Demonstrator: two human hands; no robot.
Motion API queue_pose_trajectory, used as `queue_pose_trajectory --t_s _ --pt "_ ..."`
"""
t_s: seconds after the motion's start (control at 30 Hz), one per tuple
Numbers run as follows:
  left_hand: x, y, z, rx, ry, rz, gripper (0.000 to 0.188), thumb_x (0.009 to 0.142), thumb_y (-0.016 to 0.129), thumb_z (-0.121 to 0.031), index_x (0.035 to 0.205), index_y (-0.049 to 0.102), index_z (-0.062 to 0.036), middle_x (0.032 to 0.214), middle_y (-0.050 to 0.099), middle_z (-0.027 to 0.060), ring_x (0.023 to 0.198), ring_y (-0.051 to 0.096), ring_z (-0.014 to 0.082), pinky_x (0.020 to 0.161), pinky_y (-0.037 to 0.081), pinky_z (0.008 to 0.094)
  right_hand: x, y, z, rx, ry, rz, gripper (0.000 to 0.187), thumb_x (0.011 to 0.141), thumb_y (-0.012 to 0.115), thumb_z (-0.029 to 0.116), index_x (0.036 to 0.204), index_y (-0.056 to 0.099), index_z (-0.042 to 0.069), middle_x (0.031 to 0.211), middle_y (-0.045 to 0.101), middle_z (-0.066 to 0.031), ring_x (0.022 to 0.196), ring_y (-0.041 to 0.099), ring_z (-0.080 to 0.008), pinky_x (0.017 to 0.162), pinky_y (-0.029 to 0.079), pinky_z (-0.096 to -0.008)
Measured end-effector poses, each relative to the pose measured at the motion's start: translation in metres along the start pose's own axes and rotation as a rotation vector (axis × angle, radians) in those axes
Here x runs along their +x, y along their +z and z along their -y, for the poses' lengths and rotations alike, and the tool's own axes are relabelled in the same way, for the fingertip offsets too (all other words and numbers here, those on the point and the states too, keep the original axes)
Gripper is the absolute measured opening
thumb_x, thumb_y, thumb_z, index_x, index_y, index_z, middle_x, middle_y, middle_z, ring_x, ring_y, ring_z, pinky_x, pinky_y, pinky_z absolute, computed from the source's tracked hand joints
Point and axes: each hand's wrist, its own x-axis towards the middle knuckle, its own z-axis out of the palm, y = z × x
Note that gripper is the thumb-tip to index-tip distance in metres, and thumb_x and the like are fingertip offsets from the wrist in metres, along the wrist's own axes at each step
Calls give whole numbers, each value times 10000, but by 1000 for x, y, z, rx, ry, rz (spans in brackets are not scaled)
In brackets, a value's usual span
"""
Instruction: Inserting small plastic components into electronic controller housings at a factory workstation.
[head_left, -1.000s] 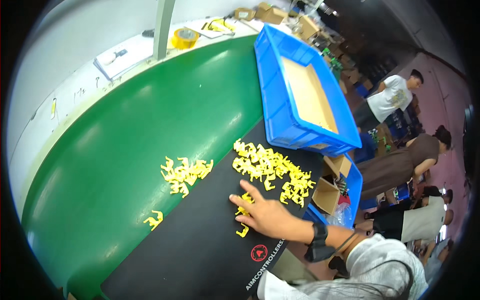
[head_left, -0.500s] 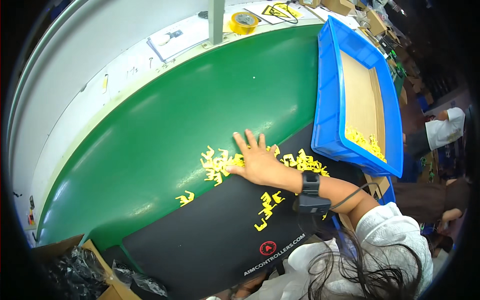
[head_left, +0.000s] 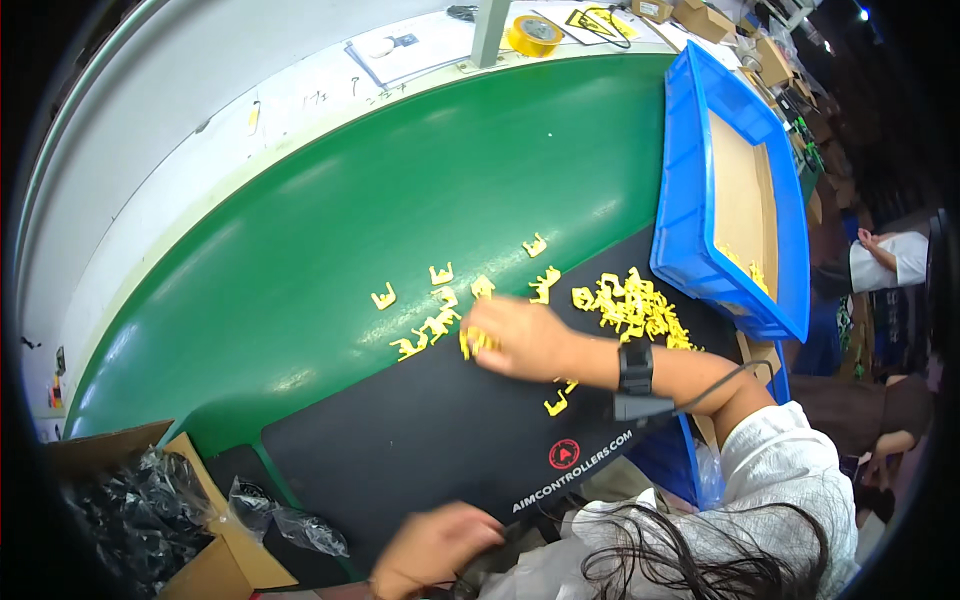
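My right hand (head_left: 520, 338), with a black band on its wrist, is over the seam between the green table and the black mat. Its fingers are curled around some small yellow plastic clips (head_left: 470, 345) that show beside the thumb. Several loose yellow clips (head_left: 440, 322) lie just left of it, on the green surface and the mat's edge. A denser pile of clips (head_left: 640, 308) rests on the mat to its right. My left hand (head_left: 440, 545), smeared by motion, is at the lower edge over the mat's near side, and its fingers cannot be made out clearly.
A blue bin (head_left: 685, 190) with cardboard and some yellow clips inside stands at the right. An open cardboard box (head_left: 235, 550) of black plastic bags sits at the lower left. Yellow tape (head_left: 534, 36) and papers lie along the far ledge. Another person (head_left: 890, 262) is at the far right.
My right hand has gone from spread flat over the clips to curled around some. Clips lie more scattered on the green, and the right pile looks bigger. My left hand has come into view.
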Motion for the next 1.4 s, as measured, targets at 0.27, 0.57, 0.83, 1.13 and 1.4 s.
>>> queue_pose_trajectory --t_s 0.27,0.57,0.83,1.13,1.4 --pt "172 -69 -4 669 35 -1040 1017 651 767 -471 1448 236 -127 1509 118 197 1388 84 410 995 178 699 -28 -30 9 -244 288 70 691 794 620 479 1306 409 66 1337 360 -224 1277 296 -431 1009 281 -583" --pt "238 -88 -3 1067 304 -917 730 699 696 -476 1332 457 -202 1404 372 111 1321 274 347 963 218 689 16 51 -55 -142 513 -203 615 895 507 352 1387 318 35 1437 257 -265 1351 218 -421 1089 219 -518" --pt "243 -99 2 465 429 -1231 152 765 635 -113 913 638 -78 856 632 102 747 612 270 606 472 354 91 103 -31 657 535 -785 239 892 486 142 892 642 -39 890 645 -126 890 584 -229 805 463 -330" --pt "161 -51 -21 139 587 -1212 89 826 621 -62 798 572 8 673 559 39 653 490 90 586 432 270 46 62 56 1386 463 -579 261 977 456 216 981 589 -9 911 598 -33 886 547 -94 802 444 -244" --pt "90 -3 4 504 339 -873 380 728 741 -213 1011 618 7 863 650 134 820 628 277 748 490 348 -31 -12 2 -318 391 -271 423 825 626 268 1176 518 58 1125 507 -201 1057 470 -376 905 386 -457"
